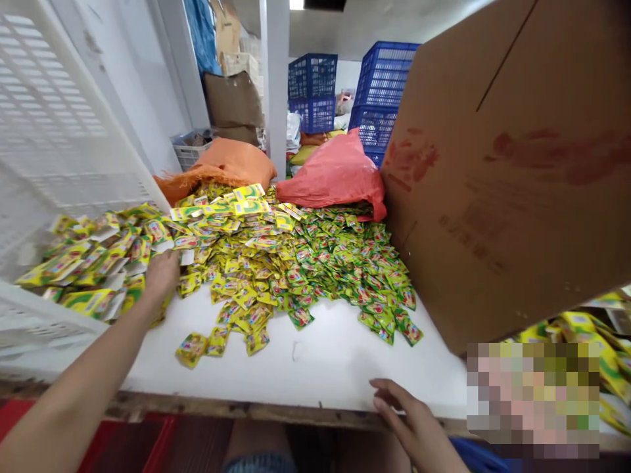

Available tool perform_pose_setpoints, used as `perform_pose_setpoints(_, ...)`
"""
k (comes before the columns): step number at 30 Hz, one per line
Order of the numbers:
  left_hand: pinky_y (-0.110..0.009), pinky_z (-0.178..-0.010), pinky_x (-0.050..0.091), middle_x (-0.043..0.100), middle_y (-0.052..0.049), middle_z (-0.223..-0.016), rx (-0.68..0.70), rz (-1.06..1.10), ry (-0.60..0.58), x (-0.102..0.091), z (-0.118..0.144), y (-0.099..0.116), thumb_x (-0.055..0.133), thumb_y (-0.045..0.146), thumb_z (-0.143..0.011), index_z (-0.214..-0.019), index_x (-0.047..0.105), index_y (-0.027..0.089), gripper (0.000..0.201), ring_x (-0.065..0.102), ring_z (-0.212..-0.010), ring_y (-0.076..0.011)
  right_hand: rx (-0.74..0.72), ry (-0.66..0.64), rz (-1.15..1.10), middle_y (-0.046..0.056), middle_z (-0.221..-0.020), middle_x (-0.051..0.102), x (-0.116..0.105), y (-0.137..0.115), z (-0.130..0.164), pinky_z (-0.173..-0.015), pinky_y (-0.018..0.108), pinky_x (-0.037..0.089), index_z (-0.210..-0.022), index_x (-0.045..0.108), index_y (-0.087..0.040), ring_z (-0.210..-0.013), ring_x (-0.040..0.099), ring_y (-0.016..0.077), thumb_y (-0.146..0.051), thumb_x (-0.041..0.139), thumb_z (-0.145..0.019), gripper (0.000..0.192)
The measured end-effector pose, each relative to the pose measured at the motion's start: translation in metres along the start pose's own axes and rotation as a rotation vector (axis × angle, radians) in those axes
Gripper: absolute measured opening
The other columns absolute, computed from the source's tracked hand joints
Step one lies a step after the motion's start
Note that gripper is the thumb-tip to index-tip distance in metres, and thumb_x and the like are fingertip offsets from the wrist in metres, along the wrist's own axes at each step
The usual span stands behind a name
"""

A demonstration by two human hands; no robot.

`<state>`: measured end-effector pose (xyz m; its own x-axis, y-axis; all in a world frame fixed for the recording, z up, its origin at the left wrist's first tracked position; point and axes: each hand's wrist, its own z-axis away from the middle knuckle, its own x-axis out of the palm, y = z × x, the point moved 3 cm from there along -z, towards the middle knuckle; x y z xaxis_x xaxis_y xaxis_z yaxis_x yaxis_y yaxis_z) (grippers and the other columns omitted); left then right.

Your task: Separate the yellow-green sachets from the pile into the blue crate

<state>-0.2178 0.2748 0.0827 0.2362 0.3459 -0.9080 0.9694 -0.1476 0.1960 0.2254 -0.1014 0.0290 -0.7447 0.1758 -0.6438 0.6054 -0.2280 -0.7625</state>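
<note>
Head view: left hand (163,270) touches packets (158,231) (yellow).

the hands (410,420) are bare, the clothing (260,462) bluish, denim-like

A white post (275,85) rises behind the table (315,368), and an orange sack (239,161) slumps at its left foot. A pinkish-red sack (335,171) lies just right of the post. Beyond that side, two blue crates (312,115) stand stacked near it, with a taller blue crate stack (387,75) farther right. A large brown carton (493,164), tilted and marked with blurred red print, fills the space well to the post's right. Left of the post are a folded brown cardboard sheet (231,98), a hanging blue sheet (203,39) and, lower down, a grey crate (187,156). A bright ceiling light (296,4) shows at the post's upper right.
</note>
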Motion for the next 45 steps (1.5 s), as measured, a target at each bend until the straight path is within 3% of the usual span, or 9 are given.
perform_pose_setpoints(6,-0.04,-0.08,0.038,0.059,-0.018,-0.1,0.05,-0.064,-0.043,-0.006,-0.01,-0.005,0.061,0.04,-0.07,-0.1,0.05,0.007,0.045,0.049,-0.099,-0.036,-0.001,-0.042,-0.06,0.006,-0.092,0.068,0.011,-0.008,-0.001,-0.078,0.028,0.049,-0.101,0.062,-0.021,-0.087,0.063,0.0197,-0.041,0.049,-0.08,0.032)
perform_pose_setpoints(11,-0.035,-0.072,0.041,0.057,-0.012,-0.086,-0.026,0.032,0.077,-0.019,0.017,0.034,0.058,0.059,-0.065,-0.081,0.049,0.013,0.049,0.052,-0.087,-0.0282,-0.081,-0.005,-0.089,0.007,-0.096,0.066,0.029,-0.035,-0.024,-0.082,0.031,0.047,-0.096,0.062,-0.02,-0.089,0.061,0.0202,-0.037,0.047,-0.084,0.026)
perform_pose_setpoints(16,-0.024,-0.056,0.043,0.057,0.002,-0.068,-0.237,1.064,-0.075,-0.013,0.093,0.104,0.068,0.051,-0.061,-0.084,0.05,0.016,0.046,0.054,-0.059,-0.014,-0.371,-0.06,-0.069,0.008,-0.11,0.06,0.099,-0.106,-0.071,-0.091,0.035,0.04,-0.104,0.059,-0.02,-0.105,0.053,0.0202,-0.024,0.044,-0.085,0.024)
perform_pose_setpoints(21,-0.028,-0.061,0.049,0.067,-0.002,-0.071,-0.516,1.531,-0.233,-0.001,0.154,0.135,0.079,0.035,-0.052,-0.084,0.058,0.012,0.044,0.062,-0.06,-0.0165,-0.625,-0.277,0.106,0.005,-0.125,0.053,0.157,-0.145,-0.085,-0.095,0.035,0.033,-0.112,0.055,-0.024,-0.118,0.042,0.0214,-0.018,0.061,-0.074,0.04)
perform_pose_setpoints(26,-0.03,-0.064,0.053,0.071,-0.009,-0.077,-0.634,1.829,-0.462,-0.001,0.189,0.14,0.074,0.029,-0.062,-0.082,0.065,0.009,0.03,0.067,-0.07,-0.0212,-0.564,-0.283,0.088,-0.002,-0.098,0.066,0.13,-0.117,-0.078,-0.087,0.026,0.033,-0.091,0.065,-0.026,-0.097,0.056,0.0138,-0.02,0.054,-0.08,0.016)
perform_pose_setpoints(31,-0.031,-0.063,0.054,0.072,-0.009,-0.078,-0.757,1.908,-0.537,0.014,0.211,0.163,0.073,0.025,-0.064,-0.088,0.064,0.012,0.03,0.068,-0.068,-0.0213,-0.157,0.124,0.189,0.003,-0.09,0.066,0.095,-0.087,-0.117,-0.082,0.03,0.034,-0.086,0.064,-0.022,-0.087,0.057,0.0184,-0.031,0.045,-0.084,0.021)
perform_pose_setpoints(34,-0.031,-0.06,0.054,0.072,-0.009,-0.075,-0.749,1.833,-0.569,0.019,0.215,0.175,0.075,0.025,-0.062,-0.092,0.063,0.01,0.035,0.068,-0.064,-0.0215,-0.062,0.21,0.216,0.013,-0.095,0.061,0.1,-0.081,-0.141,-0.079,0.035,0.034,-0.091,0.06,-0.015,-0.094,0.053,0.027,-0.037,0.055,-0.076,0.027)
perform_pose_setpoints(40,-0.029,-0.061,0.053,0.072,-0.01,-0.074,-0.711,1.618,-0.733,0.014,0.221,0.165,0.076,0.031,-0.06,-0.084,0.064,0.01,0.034,0.067,-0.065,-0.0209,-0.026,0.148,0.111,0.006,-0.078,0.059,0.11,-0.065,-0.15,-0.072,0.033,0.035,-0.075,0.055,-0.018,-0.083,0.053,0.0252,-0.026,0.067,-0.061,0.02)
perform_pose_setpoints(45,-0.025,-0.061,0.05,0.071,-0.01,-0.077,-0.562,1.531,-0.939,0.018,0.23,0.166,0.07,0.037,-0.067,-0.083,0.065,0.009,0.032,0.066,-0.066,-0.0188,-0.057,0.003,-0.133,-0.005,-0.059,0.052,0.098,-0.045,-0.13,-0.055,0.025,0.038,-0.101,0.048,-0.022,-0.056,0.051,0.015,-0.029,0.056,-0.07,0.033)
